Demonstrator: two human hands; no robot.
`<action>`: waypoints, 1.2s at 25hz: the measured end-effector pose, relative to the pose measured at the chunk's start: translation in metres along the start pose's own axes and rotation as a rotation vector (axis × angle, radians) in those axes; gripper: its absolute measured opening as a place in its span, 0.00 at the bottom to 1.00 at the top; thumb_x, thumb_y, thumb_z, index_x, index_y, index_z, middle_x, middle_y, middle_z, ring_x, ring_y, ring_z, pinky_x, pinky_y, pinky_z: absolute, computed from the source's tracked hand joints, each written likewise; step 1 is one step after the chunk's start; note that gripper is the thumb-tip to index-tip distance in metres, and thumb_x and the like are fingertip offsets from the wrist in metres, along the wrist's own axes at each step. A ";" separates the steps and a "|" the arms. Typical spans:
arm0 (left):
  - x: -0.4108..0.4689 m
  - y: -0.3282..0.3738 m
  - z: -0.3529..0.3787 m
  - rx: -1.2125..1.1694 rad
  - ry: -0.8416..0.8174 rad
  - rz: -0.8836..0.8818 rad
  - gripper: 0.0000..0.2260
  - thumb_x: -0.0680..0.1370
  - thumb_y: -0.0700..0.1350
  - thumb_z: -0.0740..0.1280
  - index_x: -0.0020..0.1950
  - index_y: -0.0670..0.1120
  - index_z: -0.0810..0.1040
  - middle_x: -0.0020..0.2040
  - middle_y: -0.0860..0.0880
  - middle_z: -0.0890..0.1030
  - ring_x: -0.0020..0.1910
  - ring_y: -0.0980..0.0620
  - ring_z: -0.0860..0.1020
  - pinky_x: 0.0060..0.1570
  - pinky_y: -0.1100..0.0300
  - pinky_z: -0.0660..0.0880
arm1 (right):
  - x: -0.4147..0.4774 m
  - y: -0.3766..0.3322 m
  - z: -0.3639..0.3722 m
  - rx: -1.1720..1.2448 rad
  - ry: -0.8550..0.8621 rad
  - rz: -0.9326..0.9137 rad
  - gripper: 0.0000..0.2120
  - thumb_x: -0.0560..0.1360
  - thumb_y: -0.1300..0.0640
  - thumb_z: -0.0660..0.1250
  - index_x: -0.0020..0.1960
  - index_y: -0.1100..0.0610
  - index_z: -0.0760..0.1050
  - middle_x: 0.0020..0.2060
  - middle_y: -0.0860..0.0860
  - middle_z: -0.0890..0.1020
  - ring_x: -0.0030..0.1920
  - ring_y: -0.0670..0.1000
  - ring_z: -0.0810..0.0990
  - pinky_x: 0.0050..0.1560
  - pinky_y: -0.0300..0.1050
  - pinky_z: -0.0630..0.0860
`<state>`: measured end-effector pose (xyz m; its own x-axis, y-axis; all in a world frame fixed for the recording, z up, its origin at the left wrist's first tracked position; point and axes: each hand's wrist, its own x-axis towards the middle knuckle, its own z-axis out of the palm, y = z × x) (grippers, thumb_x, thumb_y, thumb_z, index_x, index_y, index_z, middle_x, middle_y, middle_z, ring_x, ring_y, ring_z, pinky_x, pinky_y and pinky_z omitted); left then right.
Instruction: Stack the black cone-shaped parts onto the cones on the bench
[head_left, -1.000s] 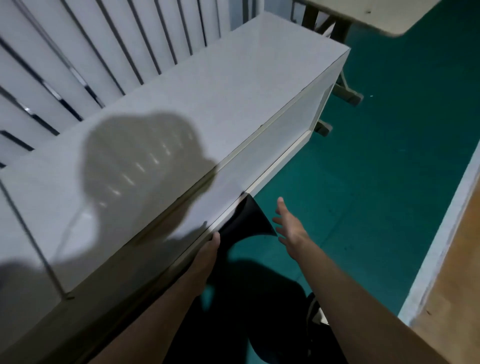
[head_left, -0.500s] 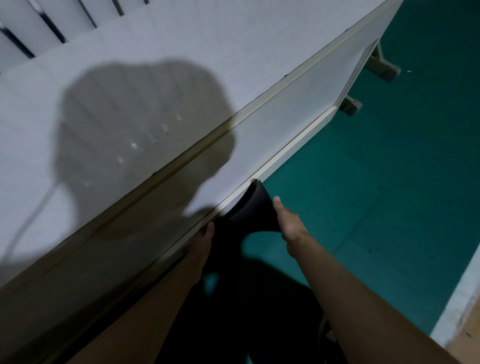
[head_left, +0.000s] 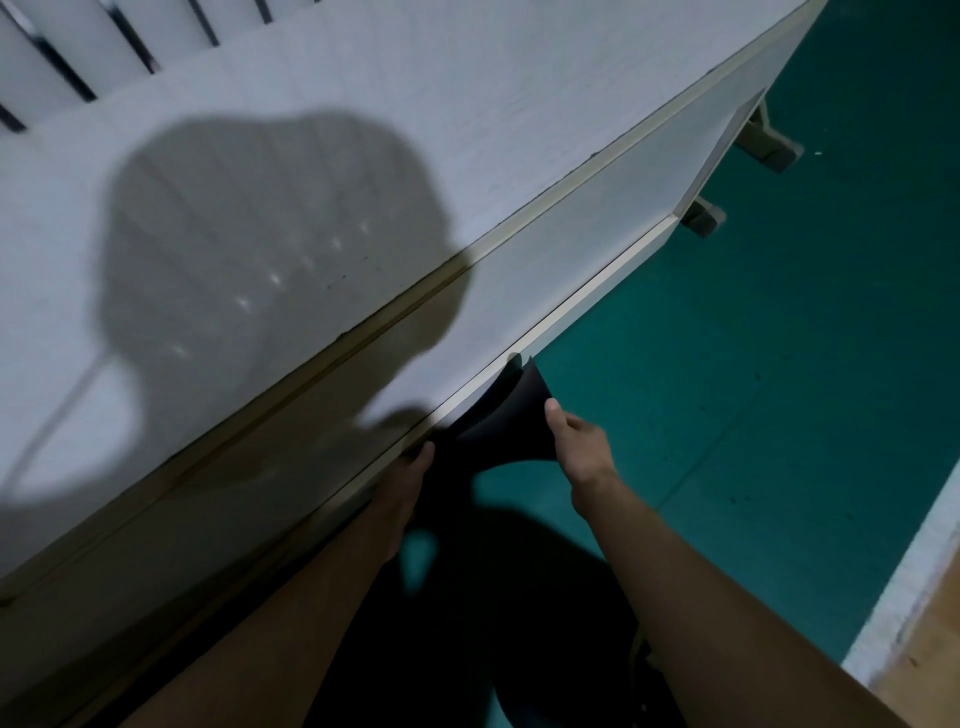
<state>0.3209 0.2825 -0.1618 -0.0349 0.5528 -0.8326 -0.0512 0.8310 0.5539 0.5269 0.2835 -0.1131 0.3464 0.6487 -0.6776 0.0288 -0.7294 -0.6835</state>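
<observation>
A black cone-shaped part (head_left: 501, 415) pokes out from under the front lower edge of the white bench (head_left: 363, 130), its narrow tip up against the edge and its flared rim toward me. My left hand (head_left: 410, 467) holds its left side, thumb showing and fingers hidden behind the part. On the right rim of the cone my right hand (head_left: 576, 447) grips with the thumb on top and the fingers behind. No other cones show on the bench top.
The bench's white front panel (head_left: 597, 218) hangs over a green floor (head_left: 753, 389). Wooden feet (head_left: 769, 145) of another piece of furniture stand at the far right. A pale kerb (head_left: 914, 587) borders a wooden floor at the lower right. White slats (head_left: 62, 57) run behind the bench.
My right hand, open and apart from the cone a second ago, has moved left and taken hold of its rim. The left hand has kept its hold. The camera has come closer to the bench.
</observation>
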 end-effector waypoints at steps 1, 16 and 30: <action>-0.009 0.002 0.000 -0.003 0.013 0.006 0.12 0.82 0.52 0.61 0.59 0.47 0.77 0.49 0.48 0.82 0.43 0.52 0.80 0.34 0.63 0.77 | -0.005 -0.003 -0.003 0.013 0.015 0.008 0.21 0.83 0.43 0.62 0.59 0.60 0.82 0.55 0.57 0.84 0.58 0.57 0.80 0.57 0.45 0.72; -0.180 0.048 -0.009 -0.176 -0.093 0.234 0.16 0.73 0.38 0.74 0.59 0.42 0.76 0.56 0.42 0.82 0.58 0.44 0.81 0.56 0.53 0.78 | -0.143 -0.065 -0.078 0.451 0.188 0.166 0.21 0.83 0.40 0.63 0.46 0.58 0.74 0.54 0.60 0.80 0.60 0.64 0.80 0.64 0.66 0.77; -0.377 0.093 -0.073 -0.121 -0.077 0.594 0.18 0.69 0.32 0.77 0.55 0.45 0.80 0.48 0.47 0.86 0.51 0.50 0.84 0.54 0.57 0.77 | -0.321 -0.114 -0.060 0.389 0.029 0.122 0.26 0.85 0.42 0.59 0.77 0.55 0.66 0.74 0.60 0.69 0.70 0.67 0.70 0.59 0.68 0.77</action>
<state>0.2563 0.1469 0.2036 -0.0201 0.9263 -0.3763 -0.1582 0.3687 0.9160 0.4682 0.1457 0.1987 0.3519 0.5522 -0.7558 -0.3688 -0.6603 -0.6542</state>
